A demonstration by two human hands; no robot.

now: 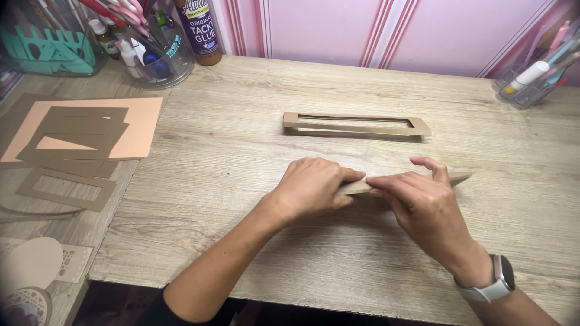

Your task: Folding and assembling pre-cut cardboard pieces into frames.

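1. Left hand [311, 188]: grip closed on the left end of a long brown cardstock strip [459, 178]; the fingers curl over the strip and press it toward the tabletop [241, 151].
2. Right hand [423, 205]: grip closed on the same strip just right of the left hand, thumb and forefinger pinching along its upper edge, the little finger raised. A pale wristwatch [498, 281] sits on this wrist.
3. The strip lies low over the tabletop near its front middle; its pointed right end shows past the right hand, the rest is hidden under the fingers.
4. Behind the hands, well apart, lies a narrow rectangular cardstock frame [356, 125] of the same brown, flat on the tabletop.
5. Tabletop: light wood grain. Behind it stands a pink wall [320, 30] with darker pink and white vertical stripes.
6. At left, a peach paper sheet [142, 121] carries several brown cut-out frames [72, 142], with one more frame lying nearer.
7. Far left corner: a clear round jar [160, 60] of tools and a brown glue bottle [199, 30] with a purple label.
8. Far right corner: a clear holder [531, 84] of pens.
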